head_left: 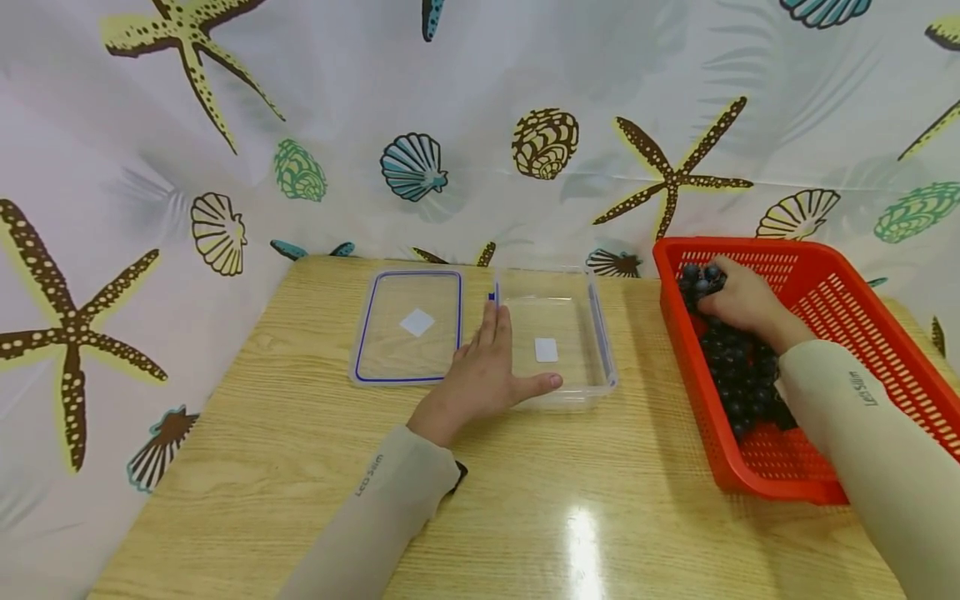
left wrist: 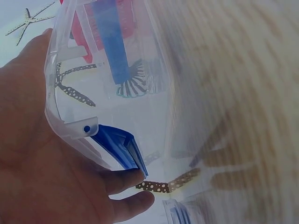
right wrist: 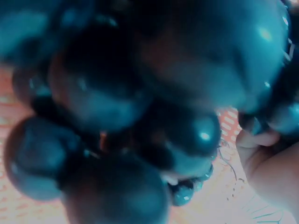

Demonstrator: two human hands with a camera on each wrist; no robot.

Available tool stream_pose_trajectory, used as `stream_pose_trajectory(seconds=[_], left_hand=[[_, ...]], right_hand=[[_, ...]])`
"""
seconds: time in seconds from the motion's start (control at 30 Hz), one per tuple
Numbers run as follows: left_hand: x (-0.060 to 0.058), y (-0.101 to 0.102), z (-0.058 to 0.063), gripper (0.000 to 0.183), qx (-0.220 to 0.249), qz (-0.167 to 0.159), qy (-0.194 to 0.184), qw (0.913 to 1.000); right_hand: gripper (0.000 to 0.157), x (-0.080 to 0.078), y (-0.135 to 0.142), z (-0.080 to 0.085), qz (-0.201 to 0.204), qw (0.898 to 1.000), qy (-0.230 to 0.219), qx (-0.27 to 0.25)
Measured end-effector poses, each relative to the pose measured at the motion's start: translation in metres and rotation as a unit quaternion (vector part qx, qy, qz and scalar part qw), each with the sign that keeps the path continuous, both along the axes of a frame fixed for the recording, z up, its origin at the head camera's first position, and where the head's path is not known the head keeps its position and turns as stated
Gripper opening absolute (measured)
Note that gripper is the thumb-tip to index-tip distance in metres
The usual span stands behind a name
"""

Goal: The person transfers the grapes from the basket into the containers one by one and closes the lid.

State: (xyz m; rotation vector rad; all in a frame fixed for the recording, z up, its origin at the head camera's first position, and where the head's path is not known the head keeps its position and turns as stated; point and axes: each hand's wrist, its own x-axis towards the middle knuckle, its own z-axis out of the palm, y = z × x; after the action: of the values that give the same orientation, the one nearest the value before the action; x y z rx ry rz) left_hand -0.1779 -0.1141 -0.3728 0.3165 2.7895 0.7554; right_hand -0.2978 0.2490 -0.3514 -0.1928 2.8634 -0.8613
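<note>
Dark grapes (head_left: 738, 375) lie in bunches along the left side of a red plastic basket (head_left: 693, 408). My right hand (head_left: 742, 304) reaches into its far left part and grips a bunch of grapes; the fingertips are hidden behind the fruit. Up close in the right wrist view, large round grapes (right wrist: 117, 191) fill most of the picture, with the thumb (right wrist: 271, 172) against them at the right. A clear plastic container (head_left: 600, 333) stands lidless in the middle. Along its left wall rests my left hand (head_left: 483, 367), fingers straight, near a blue clip (left wrist: 117, 144).
Left of the container, a clear lid (head_left: 386, 350) with a blue seal lies flat on the wooden table (head_left: 300, 450). Behind the table hangs a white curtain (head_left: 480, 75) printed with starfish and shells. The container has a white label (head_left: 546, 350) on its bottom.
</note>
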Motion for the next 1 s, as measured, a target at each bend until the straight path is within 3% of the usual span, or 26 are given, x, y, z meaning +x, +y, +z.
stream_pose_trajectory(seconds=[0.13, 0.23, 0.33, 0.57, 0.8, 0.9, 1.0], left_hand=[[0.000, 0.000, 0.000, 0.122, 0.002, 0.000, 0.001, 1.0000], [0.000, 0.000, 0.000, 0.122, -0.001, -0.002, 0.002, 1.0000], [0.000, 0.000, 0.001, 0.123, -0.004, -0.004, 0.002, 1.0000], [0.001, 0.001, 0.002, 0.121, -0.004, 0.000, 0.000, 1.0000], [0.000, 0.001, 0.003, 0.121, 0.001, -0.006, 0.004, 1.0000], [0.000, 0.000, 0.002, 0.122, -0.002, -0.006, 0.005, 1.0000], [0.000, -0.001, 0.001, 0.122, 0.000, -0.005, 0.006, 1.0000]], right_hand=[[0.019, 0.003, 0.000, 0.005, 0.004, 0.999, 0.045, 0.019], [0.015, 0.003, 0.001, 0.007, 0.010, 0.999, 0.048, 0.019], [0.024, 0.003, 0.001, 0.010, 0.020, 0.999, 0.028, 0.007], [0.068, 0.012, 0.000, 0.020, 0.003, 0.998, -0.033, -0.055], [0.076, 0.019, 0.002, 0.025, -0.016, 0.988, -0.067, -0.140], [0.083, 0.020, 0.000, 0.023, -0.023, 0.986, -0.055, -0.158], [0.097, 0.019, -0.003, 0.020, -0.025, 0.990, -0.013, -0.136]])
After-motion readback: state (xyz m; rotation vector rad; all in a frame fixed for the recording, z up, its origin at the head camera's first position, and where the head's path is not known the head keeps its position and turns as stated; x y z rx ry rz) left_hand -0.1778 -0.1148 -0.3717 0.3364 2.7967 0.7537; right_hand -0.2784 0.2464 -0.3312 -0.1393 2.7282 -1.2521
